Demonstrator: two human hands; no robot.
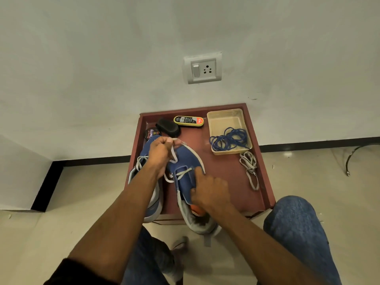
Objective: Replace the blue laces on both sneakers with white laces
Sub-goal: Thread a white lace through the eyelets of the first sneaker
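A: Item one, white lace [173,153]; flat woven tape, judged light, limp, no stiffness to push with; best taken close to its tip so the end can be steered into an eyelet; the tip itself is hidden in the fist.

B: Location?

A: Threaded across the lowest eyelets of the right-hand blue sneaker [188,161]; one run rises as a loop to the left hand [159,150], whose fingers are curled and pinching it above the toe; the slack hangs from that hand to the eyelets.

B: Item two, the shoe?

A: Soft cloth upper, firmer sole, judged light; it sits on the maroon tray [226,182], heel overhanging the near edge; the right hand [209,193] grips the upper beside the tongue, index finger pointing along the eyelet row, thumb hidden.

B: Other stock?

A: Second blue sneaker [144,161] just to the left, touching the first, white lace already in it; blue laces [229,138] coiled in the beige basket [224,118]; a spare white lace [249,166] loose on the tray, well apart from both hands.
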